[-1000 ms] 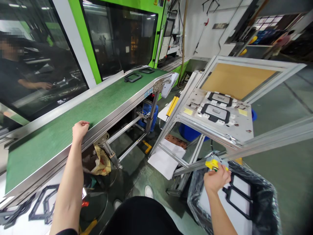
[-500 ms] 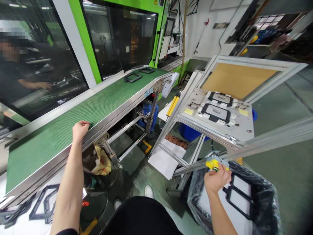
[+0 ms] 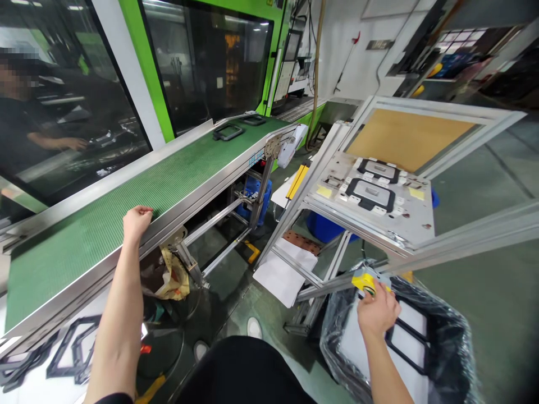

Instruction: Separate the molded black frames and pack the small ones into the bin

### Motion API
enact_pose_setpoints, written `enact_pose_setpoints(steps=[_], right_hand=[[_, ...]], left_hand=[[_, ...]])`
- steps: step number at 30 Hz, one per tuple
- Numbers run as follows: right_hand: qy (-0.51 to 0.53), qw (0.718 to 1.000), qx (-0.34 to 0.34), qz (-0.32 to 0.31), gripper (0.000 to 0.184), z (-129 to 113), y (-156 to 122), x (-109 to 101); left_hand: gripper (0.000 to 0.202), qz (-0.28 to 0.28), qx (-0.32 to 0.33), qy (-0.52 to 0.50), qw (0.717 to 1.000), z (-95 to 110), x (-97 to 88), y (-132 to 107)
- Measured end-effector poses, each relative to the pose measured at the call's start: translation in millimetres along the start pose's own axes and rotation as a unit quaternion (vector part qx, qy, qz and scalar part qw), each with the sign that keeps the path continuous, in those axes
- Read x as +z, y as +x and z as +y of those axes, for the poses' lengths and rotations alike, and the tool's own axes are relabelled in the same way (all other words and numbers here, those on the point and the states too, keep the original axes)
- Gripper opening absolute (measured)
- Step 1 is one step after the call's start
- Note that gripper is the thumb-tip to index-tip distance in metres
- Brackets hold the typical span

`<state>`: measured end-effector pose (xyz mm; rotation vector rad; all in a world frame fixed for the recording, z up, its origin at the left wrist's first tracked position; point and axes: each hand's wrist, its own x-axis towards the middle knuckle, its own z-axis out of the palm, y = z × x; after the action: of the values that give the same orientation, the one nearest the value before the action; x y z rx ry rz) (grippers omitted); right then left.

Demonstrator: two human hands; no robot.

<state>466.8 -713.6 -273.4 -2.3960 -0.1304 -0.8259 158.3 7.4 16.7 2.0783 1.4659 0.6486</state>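
The left hand (image 3: 137,220), fingers curled shut, rests on the near steel edge of the green conveyor belt (image 3: 126,196), holding nothing; the right hand (image 3: 377,314) grips a yellow hand tool (image 3: 365,282) above the black-bag-lined bin (image 3: 446,348), where black rectangular plastic frames (image 3: 406,342) already lie; two more frames (image 3: 228,131) wait at the belt's far end
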Motion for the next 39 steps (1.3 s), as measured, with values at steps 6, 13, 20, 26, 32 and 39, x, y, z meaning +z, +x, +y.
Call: enact_pose_setpoints(steps=[6, 13, 20, 26, 32, 39], right_hand=[[-0.001, 0.999, -0.018, -0.03, 0.057, 7.2, 12.2, -11.6], [0.003, 1.0, -0.004, -0.02, 0.054, 4.8, 16.4, -12.0], [0.013, 1.0, 0.004, -0.013, 0.053, 8.6, 19.0, -10.3], [0.019, 1.0, 0.007, -0.008, 0.051, 10.7, 17.2, -8.4], [0.019, 1.0, 0.011, -0.009, 0.054, 10.7, 16.9, -7.6], [0.017, 1.0, 0.017, -0.011, 0.052, 10.2, 17.3, -7.6]], left_hand=[[0.024, 0.003, -0.004, -0.004, 1.0, -0.2, 0.1, 0.1], [0.022, 0.003, -0.003, -0.009, 1.0, -0.4, 0.0, -0.6], [0.021, -0.002, -0.007, -0.007, 1.0, 2.0, -1.2, -1.6], [0.021, -0.003, -0.012, -0.004, 1.0, 0.7, -0.6, 0.3], [0.02, -0.002, -0.009, -0.006, 1.0, 0.6, -0.8, 1.2], [0.019, -0.004, -0.01, -0.009, 1.0, -0.6, -0.2, 2.8]])
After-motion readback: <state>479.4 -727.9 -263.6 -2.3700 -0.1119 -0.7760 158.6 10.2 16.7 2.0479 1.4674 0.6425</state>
